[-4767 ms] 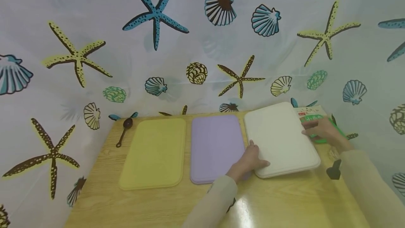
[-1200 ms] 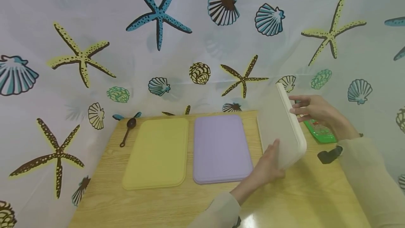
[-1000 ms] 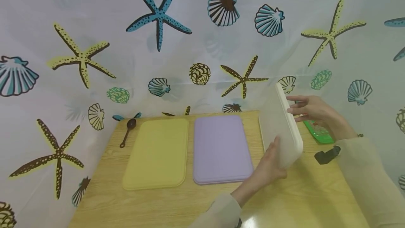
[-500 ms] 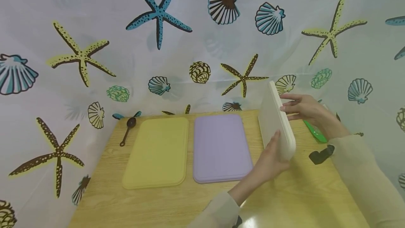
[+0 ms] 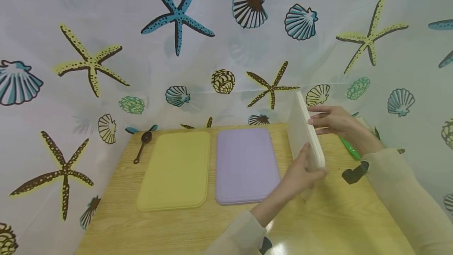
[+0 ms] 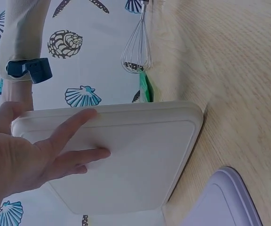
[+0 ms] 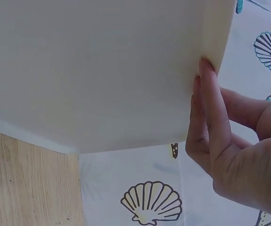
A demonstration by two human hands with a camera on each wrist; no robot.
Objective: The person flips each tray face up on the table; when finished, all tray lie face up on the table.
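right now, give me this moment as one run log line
left hand: holds white tray | right hand: pinches white tray | white tray: tipped up steeply | purple tray, yellow tray: flat on table

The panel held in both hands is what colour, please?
The panel is off-white, best seen in the left wrist view.

Entered were one plain off-white rectangular board (image 5: 299,133), one lilac rectangular board (image 5: 245,164), one yellow rectangular board (image 5: 175,170), a dark-brown spoon (image 5: 146,137), a yellowish wood-grained table (image 5: 166,229), and a white fabric backdrop (image 5: 212,54) printed with blue, yellow and brown starfish (image 5: 178,14) and shells (image 5: 302,22).
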